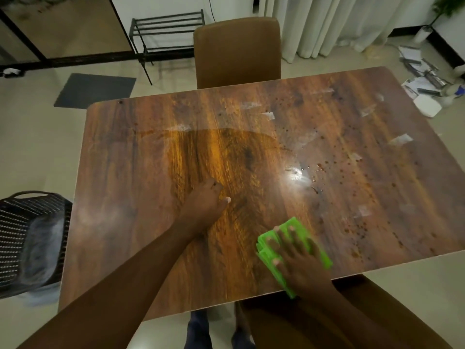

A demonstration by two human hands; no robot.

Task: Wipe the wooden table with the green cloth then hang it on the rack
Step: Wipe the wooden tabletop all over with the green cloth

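The wooden table (141, 187) fills the middle of the head view, with dark spots and droplets across its right half. A folded green cloth (318, 250) lies near the table's front edge. My right hand (299, 260) presses flat on the cloth with fingers spread. My left hand (203, 200) rests on the bare wood to the left of the cloth, fingers curled under, holding nothing. A black metal rack (167, 23) stands on the floor beyond the table's far left corner.
A brown chair (237, 51) stands at the table's far side, another brown chair (392, 308) at the near right. A black woven basket (32, 238) sits left of the table. A dark mat (94, 90) and scattered papers (425, 79) lie on the floor.
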